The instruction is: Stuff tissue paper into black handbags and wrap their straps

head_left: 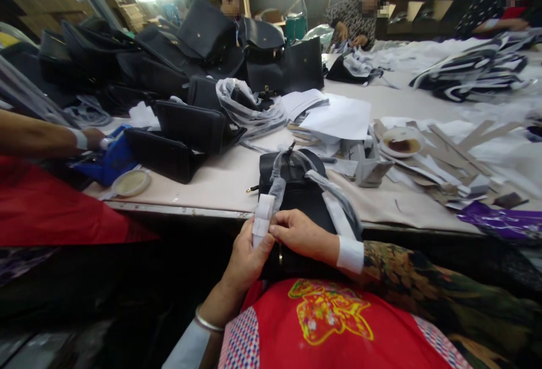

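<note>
A black backpack [300,194] rests partly on the table's front edge and leans toward my body. Its straps are covered in clear plastic, and a white-wrapped strap [265,208] stands up from its left side. My left hand [248,253] is closed around the lower part of that strap, thumb on its front. My right hand [298,232] pinches at the same strap from the right, fingertips close to the left thumb. The other plastic-covered strap [336,196] hangs loose along the bag's right side. What lies under my fingers is hidden.
Black bags [186,131] are piled at the left and back. White paper sheets [339,116] lie beyond my backpack. Cardboard strips [457,148] and a bowl of brown liquid [401,142] are at the right. A co-worker's hand [94,138] reaches a blue basket [112,157] at left.
</note>
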{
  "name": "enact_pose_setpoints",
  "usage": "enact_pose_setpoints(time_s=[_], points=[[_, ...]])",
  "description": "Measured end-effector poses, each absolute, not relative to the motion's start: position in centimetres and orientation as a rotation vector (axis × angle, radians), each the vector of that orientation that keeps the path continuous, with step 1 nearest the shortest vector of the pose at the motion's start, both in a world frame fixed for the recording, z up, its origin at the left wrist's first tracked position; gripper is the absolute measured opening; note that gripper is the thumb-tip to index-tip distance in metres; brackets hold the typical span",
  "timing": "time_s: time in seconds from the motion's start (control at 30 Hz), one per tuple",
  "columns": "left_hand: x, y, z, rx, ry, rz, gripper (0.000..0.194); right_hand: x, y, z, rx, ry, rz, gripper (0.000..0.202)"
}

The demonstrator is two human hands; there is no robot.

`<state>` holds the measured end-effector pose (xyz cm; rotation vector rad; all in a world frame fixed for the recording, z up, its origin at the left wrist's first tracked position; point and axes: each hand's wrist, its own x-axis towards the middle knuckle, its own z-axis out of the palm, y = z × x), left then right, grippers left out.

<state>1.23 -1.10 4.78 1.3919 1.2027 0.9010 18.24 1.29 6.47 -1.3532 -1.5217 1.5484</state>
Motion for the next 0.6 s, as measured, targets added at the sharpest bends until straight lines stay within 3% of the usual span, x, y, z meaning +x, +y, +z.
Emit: enact_pose_setpoints(time_s=[0.27,0.43,0.6], points=[[1.4,-1.2,5.1,1.352,1.222,0.801,0.067,18.0,1.5,6.4,-1.361,-1.389,1.608,0.018],[1.7,-0.9,4.5,1.32,1.363,0.867,0.054,18.2,0.7,7.2,-1.413,-1.578,1.394,0.018],[1.9,-0.2,4.4,1.421,1.434,0.968,0.057,21.3,-2.5,9.1,-1.266,-1.661,1.291,0.022]])
